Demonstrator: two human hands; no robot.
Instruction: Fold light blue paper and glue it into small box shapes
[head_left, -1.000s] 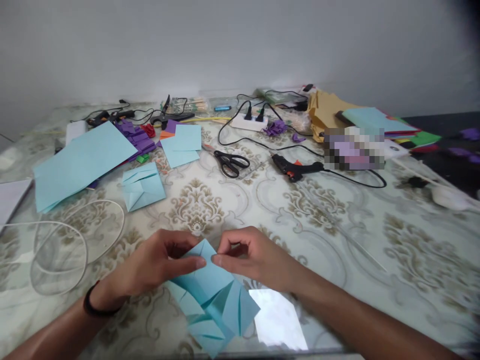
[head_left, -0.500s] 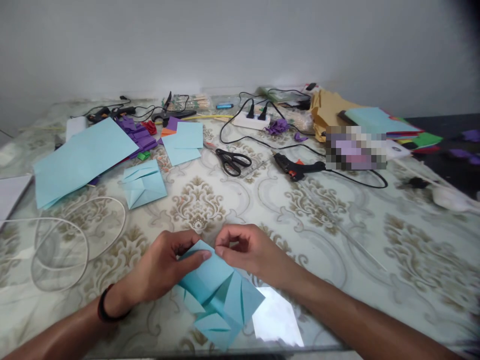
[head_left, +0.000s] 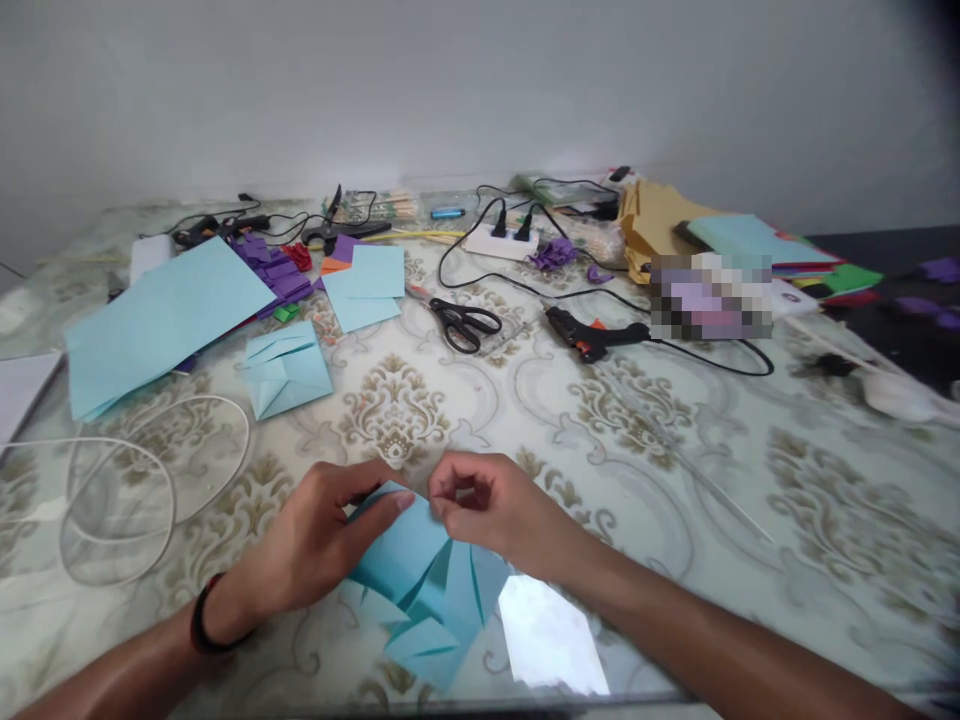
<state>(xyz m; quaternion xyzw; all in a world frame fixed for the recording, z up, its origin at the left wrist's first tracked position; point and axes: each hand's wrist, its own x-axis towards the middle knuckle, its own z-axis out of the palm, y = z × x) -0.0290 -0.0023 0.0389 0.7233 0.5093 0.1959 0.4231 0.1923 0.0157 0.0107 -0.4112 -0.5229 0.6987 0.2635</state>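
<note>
A light blue folded paper (head_left: 427,590) with several flaps and slits is held near the table's front edge. My left hand (head_left: 322,545) pinches its far left corner, thumb on top and fingers behind. At the upper right edge, the thumb and fingertips of my right hand (head_left: 487,505) are closed on the same paper; part of the edge is hidden under them. Another folded blue paper (head_left: 289,370), with similar flaps, lies farther off to the left.
Black-handled scissors (head_left: 465,322) and a black glue gun (head_left: 592,332) lie beyond my hands. Large blue sheets (head_left: 165,325) and a coiled white cable (head_left: 176,480) are at the left. A white power strip (head_left: 502,240) with plugs stands at the back.
The folded paper has shifted slightly left and tilted, with its right flap drawn inward. Both hands keep their grip; my left hand has moved slightly left.
</note>
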